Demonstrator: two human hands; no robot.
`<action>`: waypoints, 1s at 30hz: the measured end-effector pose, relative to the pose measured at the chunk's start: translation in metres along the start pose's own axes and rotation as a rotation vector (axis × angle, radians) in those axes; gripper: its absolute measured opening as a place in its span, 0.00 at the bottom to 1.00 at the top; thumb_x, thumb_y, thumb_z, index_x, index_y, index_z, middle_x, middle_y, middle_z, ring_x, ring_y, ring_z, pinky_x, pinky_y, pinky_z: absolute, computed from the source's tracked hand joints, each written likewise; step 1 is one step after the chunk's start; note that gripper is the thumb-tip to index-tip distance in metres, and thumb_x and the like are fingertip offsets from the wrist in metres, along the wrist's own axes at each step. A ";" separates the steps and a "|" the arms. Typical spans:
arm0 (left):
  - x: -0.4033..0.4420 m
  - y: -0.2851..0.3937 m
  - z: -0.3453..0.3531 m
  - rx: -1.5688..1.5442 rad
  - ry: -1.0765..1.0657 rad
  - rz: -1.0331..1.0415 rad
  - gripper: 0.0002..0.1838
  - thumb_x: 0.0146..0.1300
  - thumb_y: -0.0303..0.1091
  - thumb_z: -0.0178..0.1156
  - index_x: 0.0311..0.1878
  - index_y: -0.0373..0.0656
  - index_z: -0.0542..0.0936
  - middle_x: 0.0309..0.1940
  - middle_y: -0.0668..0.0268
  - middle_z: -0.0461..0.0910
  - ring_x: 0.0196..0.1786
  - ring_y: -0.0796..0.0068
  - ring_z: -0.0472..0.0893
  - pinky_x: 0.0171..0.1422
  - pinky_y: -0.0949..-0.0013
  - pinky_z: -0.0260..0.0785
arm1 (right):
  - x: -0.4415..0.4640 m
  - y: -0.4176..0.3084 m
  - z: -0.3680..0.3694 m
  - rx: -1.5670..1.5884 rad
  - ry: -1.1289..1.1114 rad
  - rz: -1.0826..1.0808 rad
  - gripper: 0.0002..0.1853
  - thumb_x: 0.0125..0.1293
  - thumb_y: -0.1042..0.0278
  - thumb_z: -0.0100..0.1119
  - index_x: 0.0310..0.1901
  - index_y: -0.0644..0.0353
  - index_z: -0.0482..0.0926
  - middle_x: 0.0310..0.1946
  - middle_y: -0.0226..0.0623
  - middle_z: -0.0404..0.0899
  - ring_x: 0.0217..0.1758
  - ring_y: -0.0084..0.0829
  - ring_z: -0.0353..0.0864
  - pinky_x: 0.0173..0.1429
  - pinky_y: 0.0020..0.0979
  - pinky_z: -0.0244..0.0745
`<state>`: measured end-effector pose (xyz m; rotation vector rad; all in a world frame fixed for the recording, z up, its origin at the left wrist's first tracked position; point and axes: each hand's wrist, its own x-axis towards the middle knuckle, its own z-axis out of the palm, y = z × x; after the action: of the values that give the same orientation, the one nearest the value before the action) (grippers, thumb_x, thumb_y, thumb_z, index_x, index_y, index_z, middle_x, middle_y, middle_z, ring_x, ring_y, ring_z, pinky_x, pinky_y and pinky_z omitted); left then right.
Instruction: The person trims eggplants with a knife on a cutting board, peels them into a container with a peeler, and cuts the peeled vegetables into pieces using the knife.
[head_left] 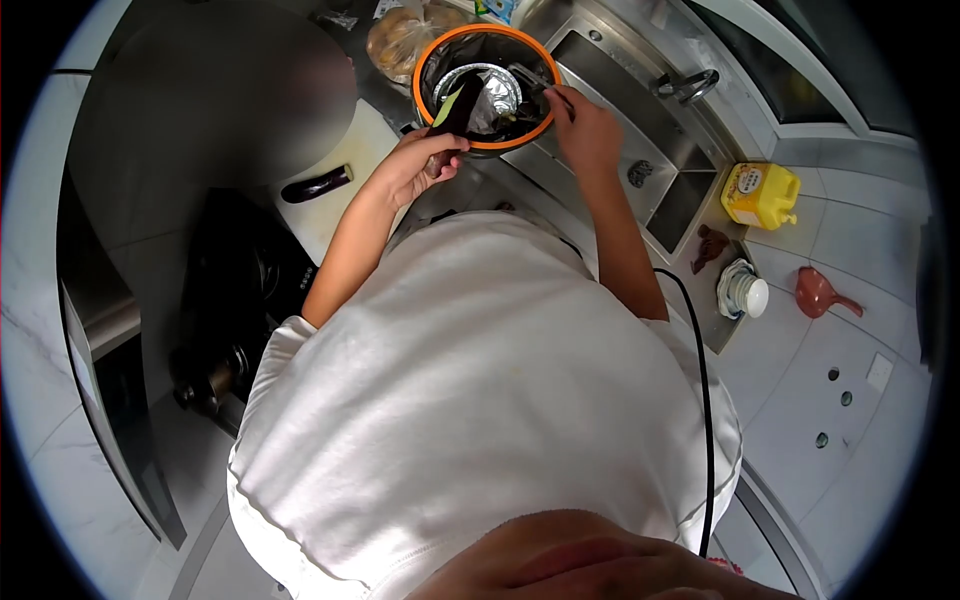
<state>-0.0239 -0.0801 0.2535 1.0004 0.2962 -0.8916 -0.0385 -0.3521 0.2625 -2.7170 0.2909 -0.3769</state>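
My left hand is wrapped round the lower end of a dark eggplant, which has a pale green peeled strip. The eggplant slants over the near left rim of a bin with an orange rim and a dark liner. My right hand grips the handle of a peeler above the bin's right side. Peeler and eggplant are apart. A foil bowl lies inside the bin. Another eggplant piece rests on the white cutting board at the left.
Beyond the bin's left side is a plastic bag of round items. The sink and faucet are at the right. Further right are a yellow jug, stacked bowls and a pink ladle. A black stove stands left.
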 end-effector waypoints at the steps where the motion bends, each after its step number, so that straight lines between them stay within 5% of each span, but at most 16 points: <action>1: 0.002 0.001 0.000 -0.032 -0.022 -0.023 0.10 0.67 0.24 0.67 0.50 0.34 0.80 0.37 0.64 0.84 0.32 0.79 0.80 0.33 0.76 0.74 | -0.003 0.000 0.000 0.193 -0.002 -0.078 0.15 0.71 0.49 0.70 0.49 0.49 0.92 0.27 0.38 0.89 0.29 0.41 0.89 0.33 0.38 0.81; 3: 0.005 0.000 0.001 -0.063 -0.042 -0.051 0.08 0.66 0.24 0.68 0.46 0.34 0.81 0.37 0.64 0.84 0.32 0.78 0.80 0.34 0.75 0.76 | -0.013 -0.005 -0.002 0.387 -0.006 -0.151 0.15 0.70 0.50 0.70 0.49 0.50 0.92 0.28 0.39 0.89 0.29 0.41 0.90 0.34 0.38 0.82; 5: 0.008 0.001 0.003 -0.009 -0.050 -0.073 0.09 0.66 0.24 0.67 0.47 0.33 0.80 0.37 0.63 0.83 0.33 0.78 0.81 0.34 0.75 0.76 | -0.027 -0.019 -0.003 0.624 -0.282 -0.136 0.13 0.69 0.55 0.73 0.49 0.51 0.92 0.28 0.38 0.89 0.25 0.31 0.86 0.32 0.30 0.76; 8: 0.008 0.000 0.009 0.048 0.011 -0.041 0.11 0.68 0.22 0.64 0.52 0.30 0.80 0.38 0.65 0.80 0.34 0.81 0.77 0.31 0.78 0.71 | -0.034 -0.029 -0.010 0.564 -0.325 -0.193 0.14 0.70 0.54 0.73 0.49 0.53 0.92 0.29 0.39 0.89 0.25 0.31 0.85 0.32 0.31 0.76; 11: 0.002 0.000 0.004 0.009 -0.135 -0.014 0.14 0.66 0.21 0.64 0.54 0.34 0.78 0.38 0.65 0.81 0.34 0.79 0.78 0.33 0.75 0.73 | -0.030 -0.024 0.007 0.553 -0.174 -0.188 0.15 0.72 0.49 0.69 0.48 0.49 0.91 0.30 0.38 0.89 0.31 0.43 0.89 0.36 0.38 0.81; 18: -0.017 -0.003 0.013 0.056 -0.119 0.007 0.19 0.68 0.21 0.61 0.61 0.35 0.76 0.43 0.63 0.81 0.34 0.80 0.75 0.31 0.77 0.64 | 0.005 0.015 0.023 0.148 0.022 -0.017 0.19 0.71 0.40 0.66 0.46 0.45 0.92 0.26 0.39 0.87 0.27 0.44 0.87 0.30 0.40 0.80; 19: -0.014 -0.003 0.007 0.047 -0.126 0.008 0.19 0.70 0.22 0.62 0.62 0.35 0.76 0.48 0.59 0.85 0.37 0.77 0.81 0.36 0.76 0.75 | 0.006 0.017 0.023 0.149 0.020 -0.019 0.19 0.71 0.40 0.66 0.46 0.45 0.92 0.26 0.39 0.87 0.27 0.44 0.87 0.30 0.40 0.80; 22: -0.018 0.001 0.015 0.021 -0.059 0.068 0.18 0.73 0.24 0.62 0.64 0.37 0.75 0.52 0.57 0.86 0.42 0.72 0.86 0.46 0.71 0.85 | 0.007 0.015 0.016 0.017 0.059 0.011 0.17 0.71 0.43 0.68 0.45 0.46 0.93 0.26 0.39 0.88 0.27 0.42 0.88 0.31 0.37 0.80; 23: -0.015 0.000 0.008 0.005 -0.080 0.067 0.18 0.75 0.27 0.62 0.65 0.39 0.74 0.53 0.56 0.86 0.47 0.70 0.89 0.53 0.66 0.88 | 0.004 0.013 0.010 0.183 0.064 -0.028 0.16 0.70 0.45 0.70 0.46 0.47 0.93 0.26 0.38 0.88 0.28 0.40 0.89 0.32 0.35 0.81; 25: -0.010 0.003 0.007 0.055 -0.067 0.036 0.19 0.74 0.28 0.64 0.64 0.40 0.74 0.52 0.57 0.87 0.46 0.70 0.89 0.51 0.66 0.87 | -0.006 0.005 0.003 0.351 0.062 -0.069 0.14 0.69 0.48 0.72 0.46 0.48 0.93 0.27 0.38 0.89 0.28 0.37 0.89 0.33 0.33 0.81; 27: -0.004 0.002 0.004 0.106 -0.055 -0.003 0.20 0.72 0.29 0.67 0.64 0.42 0.73 0.51 0.58 0.87 0.46 0.70 0.89 0.50 0.66 0.86 | -0.021 -0.004 0.000 0.725 -0.154 -0.130 0.12 0.69 0.59 0.74 0.49 0.54 0.92 0.26 0.36 0.88 0.25 0.24 0.85 0.32 0.27 0.76; 30: 0.005 -0.001 0.001 0.070 -0.107 0.010 0.15 0.71 0.27 0.68 0.57 0.39 0.78 0.43 0.64 0.85 0.38 0.78 0.84 0.42 0.74 0.82 | -0.035 -0.015 -0.005 0.626 -0.238 -0.183 0.13 0.67 0.55 0.75 0.47 0.51 0.92 0.29 0.38 0.90 0.28 0.30 0.89 0.34 0.30 0.80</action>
<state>-0.0215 -0.0839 0.2504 1.0134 0.1702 -0.9481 -0.0705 -0.3317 0.2648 -2.1410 -0.1288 -0.1521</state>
